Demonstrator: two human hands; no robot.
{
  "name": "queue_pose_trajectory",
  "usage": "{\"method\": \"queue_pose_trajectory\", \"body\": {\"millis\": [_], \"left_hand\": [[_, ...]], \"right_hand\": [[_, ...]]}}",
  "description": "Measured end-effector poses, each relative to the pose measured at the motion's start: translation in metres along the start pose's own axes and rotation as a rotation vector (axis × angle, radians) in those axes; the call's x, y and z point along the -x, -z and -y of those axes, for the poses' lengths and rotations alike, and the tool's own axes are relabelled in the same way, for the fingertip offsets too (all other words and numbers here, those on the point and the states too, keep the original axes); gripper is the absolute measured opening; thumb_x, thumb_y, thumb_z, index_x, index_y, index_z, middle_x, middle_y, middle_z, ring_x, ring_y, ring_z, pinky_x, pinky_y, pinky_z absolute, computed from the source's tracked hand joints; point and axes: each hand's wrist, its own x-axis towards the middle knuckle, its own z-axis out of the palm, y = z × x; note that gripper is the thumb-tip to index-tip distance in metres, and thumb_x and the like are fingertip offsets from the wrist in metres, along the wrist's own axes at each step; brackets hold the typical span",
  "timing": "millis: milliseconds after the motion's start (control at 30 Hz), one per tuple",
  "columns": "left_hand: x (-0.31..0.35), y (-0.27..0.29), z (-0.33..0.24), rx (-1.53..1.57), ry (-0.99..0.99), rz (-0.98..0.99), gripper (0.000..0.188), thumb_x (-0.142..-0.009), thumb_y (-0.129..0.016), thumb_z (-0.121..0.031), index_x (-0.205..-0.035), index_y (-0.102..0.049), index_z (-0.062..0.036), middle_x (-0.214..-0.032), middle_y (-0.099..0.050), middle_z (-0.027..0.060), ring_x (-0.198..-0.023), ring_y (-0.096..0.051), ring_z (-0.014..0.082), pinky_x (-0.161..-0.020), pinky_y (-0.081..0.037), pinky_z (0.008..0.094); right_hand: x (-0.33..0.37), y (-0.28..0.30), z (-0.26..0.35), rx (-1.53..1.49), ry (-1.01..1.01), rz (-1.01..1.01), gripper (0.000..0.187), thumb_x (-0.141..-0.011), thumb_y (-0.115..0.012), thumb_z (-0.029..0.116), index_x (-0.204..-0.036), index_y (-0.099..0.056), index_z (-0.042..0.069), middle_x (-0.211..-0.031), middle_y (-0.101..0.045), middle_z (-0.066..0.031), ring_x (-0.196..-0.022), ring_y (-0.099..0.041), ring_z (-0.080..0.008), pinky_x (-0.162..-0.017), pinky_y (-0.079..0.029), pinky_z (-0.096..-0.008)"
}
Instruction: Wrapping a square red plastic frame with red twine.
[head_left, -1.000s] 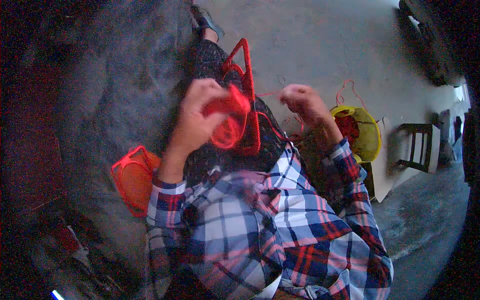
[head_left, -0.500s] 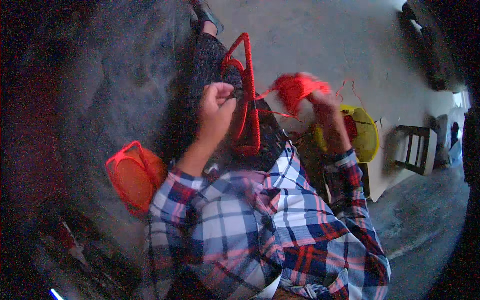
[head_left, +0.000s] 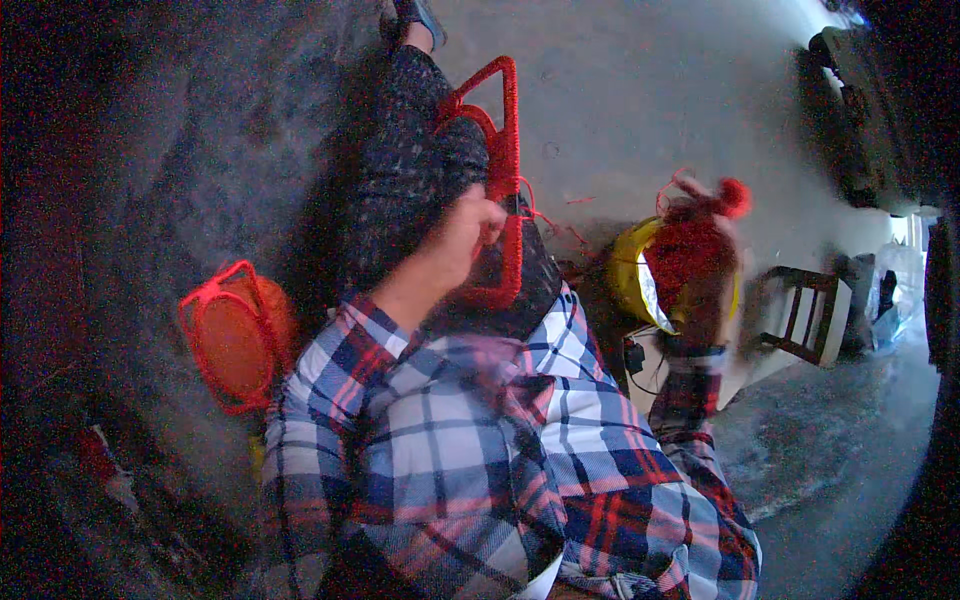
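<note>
A red cord-wrapped frame (head_left: 511, 150) with a curved inner piece stands across my lap. My left hand (head_left: 465, 240) is closed at its near-side bar, thumb and fingers pressed together there. Out to the right, my right hand (head_left: 715, 275) is blurred by motion above a yellow container (head_left: 628, 270). A red cord bundle (head_left: 688, 240) shows at this hand, which appears closed on it, though the fingers are smeared. Beyond the fingers is a small red ball-like clump (head_left: 735, 198). Loose red cord (head_left: 540, 215) trails from the frame toward the right.
On the floor to my left sits an orange-red basket-like object (head_left: 232, 340) with a red rim. A dark slatted stool-like item (head_left: 805, 315) is at the right, near a pale box edge. A black cable (head_left: 637, 360) hangs beside the yellow container.
My right hand has swung outward to the right and down over the yellow container with the red cord. My left hand has moved right to the frame's bar.
</note>
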Motion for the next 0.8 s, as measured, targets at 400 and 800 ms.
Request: {"method": "queue_pose_trajectory", "body": {"millis": [400, 800], "left_hand": [[0.003, 0.001, 0.003, 0.059, 0.004, -0.09, 0.005, -0.072, -0.053, -0.014, -0.075, -0.05, -0.0111, -0.066, -0.05, 0.0003, -0.056, -0.044, 0.0124, -0.056, -0.036, 0.0279], [0.017, -0.03, -0.018, -1.038, -1.087, -0.558, 0.023, -0.074, -0.059, -0.007, -0.096, -0.055, 0.0002, -0.079, -0.058, 0.0045, -0.071, -0.056, 0.0134, -0.067, -0.046, 0.0284]], "right_hand": [[0.017, -0.166, -0.014, 0.06, -0.22, 0.158, 0.05, -0.069, -0.066, 0.036, -0.102, -0.051, 0.002, -0.073, -0.052, -0.003, -0.062, -0.052, -0.0172, -0.054, -0.039, -0.0281], [0.009, -0.175, 0.026, -0.189, 0.033, 0.566, 0.053, -0.062, -0.072, 0.03, -0.1, -0.048, 0.003, -0.075, -0.06, -0.0125, -0.066, -0.06, -0.0214, -0.059, -0.048, -0.0377]]}}
